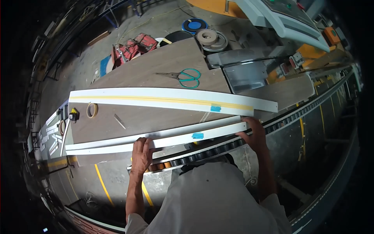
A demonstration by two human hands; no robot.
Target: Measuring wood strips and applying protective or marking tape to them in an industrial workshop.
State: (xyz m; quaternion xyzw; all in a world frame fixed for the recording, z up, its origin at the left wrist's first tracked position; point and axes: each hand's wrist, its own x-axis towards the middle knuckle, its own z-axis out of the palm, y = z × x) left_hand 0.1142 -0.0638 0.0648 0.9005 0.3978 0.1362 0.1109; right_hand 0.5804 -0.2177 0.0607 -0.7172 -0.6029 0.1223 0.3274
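Along the near edge of the brown board lies a long white strip [171,142] with a blue mark [198,136] on its face. My left hand [142,155] is closed over its near edge, left of the middle. At its right end my right hand [254,134] grips it between thumb and fingers. Just behind it runs a second thin white strip [175,130], partly hidden. Farther back lies a wider white strip [148,98] with a yellow line along it and a blue patch [215,109]. Green-handled scissors [189,78] rest beyond that.
A tape roll [92,110] and a tape measure [73,114] sit at the board's left end. Under my arms passes a roller conveyor [194,156]. Machinery [284,27] stands at the far right; a red bag [134,50] and round reels [207,37] are behind the board [156,82].
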